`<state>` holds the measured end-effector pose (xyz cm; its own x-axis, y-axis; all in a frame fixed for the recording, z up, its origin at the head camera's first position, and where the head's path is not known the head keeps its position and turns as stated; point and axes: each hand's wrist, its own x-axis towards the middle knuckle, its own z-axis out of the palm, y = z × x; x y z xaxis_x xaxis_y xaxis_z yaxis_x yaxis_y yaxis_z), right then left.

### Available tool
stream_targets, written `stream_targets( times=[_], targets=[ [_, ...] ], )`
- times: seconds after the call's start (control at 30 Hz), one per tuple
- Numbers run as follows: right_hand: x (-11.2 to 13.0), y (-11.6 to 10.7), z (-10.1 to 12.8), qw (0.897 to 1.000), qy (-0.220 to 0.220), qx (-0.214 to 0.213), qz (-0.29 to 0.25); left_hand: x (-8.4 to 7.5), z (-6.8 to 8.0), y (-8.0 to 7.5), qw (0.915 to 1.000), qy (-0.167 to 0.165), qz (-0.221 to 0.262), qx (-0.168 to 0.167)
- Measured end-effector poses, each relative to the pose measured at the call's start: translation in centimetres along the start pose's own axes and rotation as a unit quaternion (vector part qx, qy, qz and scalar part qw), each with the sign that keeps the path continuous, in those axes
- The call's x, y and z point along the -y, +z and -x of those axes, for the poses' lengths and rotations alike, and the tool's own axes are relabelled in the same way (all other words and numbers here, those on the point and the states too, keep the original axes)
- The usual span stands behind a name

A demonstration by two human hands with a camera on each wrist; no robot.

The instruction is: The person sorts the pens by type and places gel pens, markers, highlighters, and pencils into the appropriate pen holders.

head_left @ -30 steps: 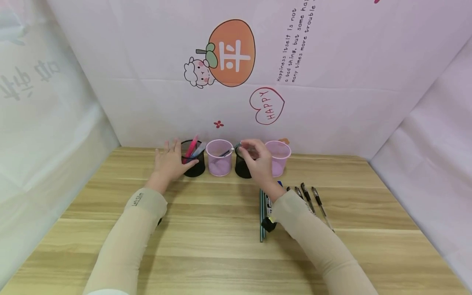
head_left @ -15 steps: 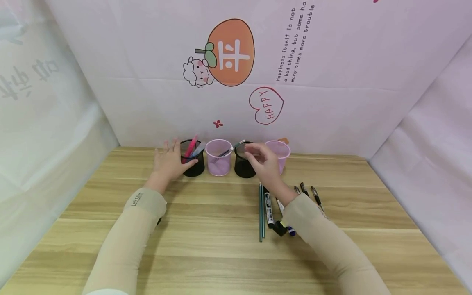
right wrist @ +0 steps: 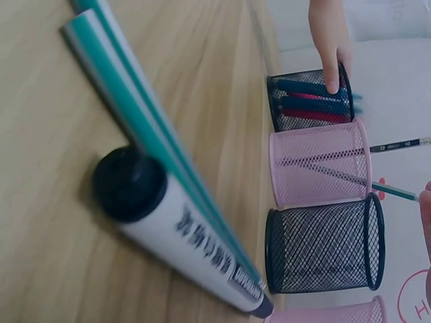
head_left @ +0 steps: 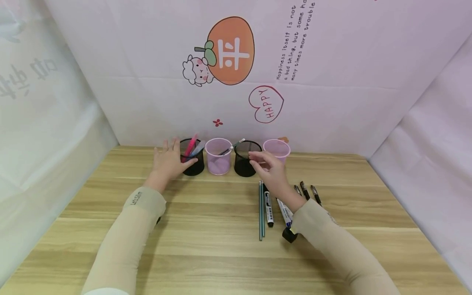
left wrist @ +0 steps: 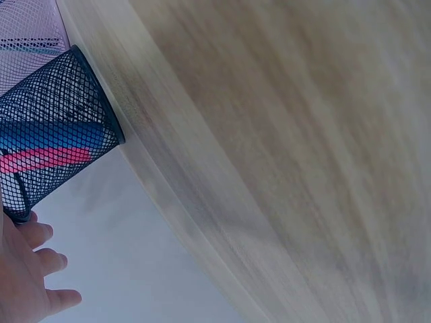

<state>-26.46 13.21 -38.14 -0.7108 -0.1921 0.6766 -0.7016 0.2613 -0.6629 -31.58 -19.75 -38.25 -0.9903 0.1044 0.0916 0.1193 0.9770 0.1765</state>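
Wooden tabletop (head_left: 199, 241); markers (head_left: 269, 209) before mesh cups (head_left: 219, 163)

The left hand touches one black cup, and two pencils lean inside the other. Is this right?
Not quite: the left hand does touch one black cup, but the two pencils lean inside the pink cup beside it, as the right wrist view shows.

Two black cups (head_left: 244, 165) and two pink cups (head_left: 219, 163) stand on the far side; two pencils (right wrist: 396, 146) poke from the left pink cup. On the worktop (head_left: 206, 233) lie two green pencils (head_left: 260, 213), two markers (head_left: 269, 209) and at least three pens (head_left: 304, 189).
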Motion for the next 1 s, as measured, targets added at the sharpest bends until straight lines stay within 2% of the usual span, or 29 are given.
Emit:
stream_targets(
  times=[0.37, 0.67, 0.8, 1.0],
  targets=[
    [-0.6, -1.3, 1.1, 0.995, 0.063, 0.061, 0.039, -0.1, 0.1, -0.2, 1.0000, 0.001, 0.006, -0.004],
    [-1.1, -1.8, 1.7, 0.983, 0.143, 0.102, 0.060, -0.3, 0.2, -0.4, 1.0000, -0.001, 0.001, 0.001],
    [-1.1, -2.0, 1.9, 0.978, 0.161, 0.114, 0.065, -0.3, 0.3, -0.4, 1.0000, -0.001, 0.001, 0.001],
    [-1.2, -2.1, 2.2, 0.967, 0.203, 0.150, 0.041, -0.2, 0.2, -0.2, 1.0000, 0.000, 0.002, -0.002]
  ],
)
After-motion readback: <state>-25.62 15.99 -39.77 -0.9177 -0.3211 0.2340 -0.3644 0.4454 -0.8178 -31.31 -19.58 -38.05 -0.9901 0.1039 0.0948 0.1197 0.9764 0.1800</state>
